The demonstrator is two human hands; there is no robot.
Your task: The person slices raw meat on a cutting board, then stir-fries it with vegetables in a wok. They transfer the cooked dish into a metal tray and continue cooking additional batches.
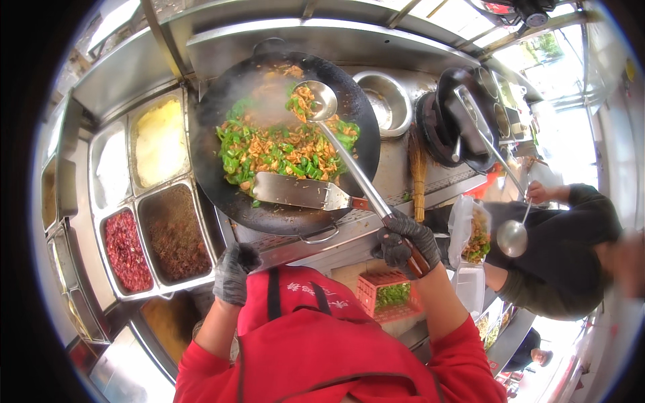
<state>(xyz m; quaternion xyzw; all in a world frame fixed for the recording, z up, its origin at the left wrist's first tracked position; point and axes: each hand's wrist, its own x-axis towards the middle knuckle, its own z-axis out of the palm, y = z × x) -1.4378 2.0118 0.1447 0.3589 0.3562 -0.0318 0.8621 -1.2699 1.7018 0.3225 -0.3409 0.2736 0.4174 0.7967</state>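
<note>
A large black wok holds steaming sliced meat and green peppers. My right hand, in a grey glove, grips the wooden handle of a long metal ladle; its bowl, over the far part of the wok, carries some of the food. A metal wok spatula lies across the near side of the wok, and its handle runs under the ladle towards my right hand; whether that hand holds it too is unclear. My gloved left hand is near the wok's lower left, fingers curled, with nothing visible in it.
Metal trays with red chopped food, dark spices and pale yellow contents stand left. A steel pot, a straw brush and a second wok are right. A co-worker holds a ladle beside a food-filled takeaway box.
</note>
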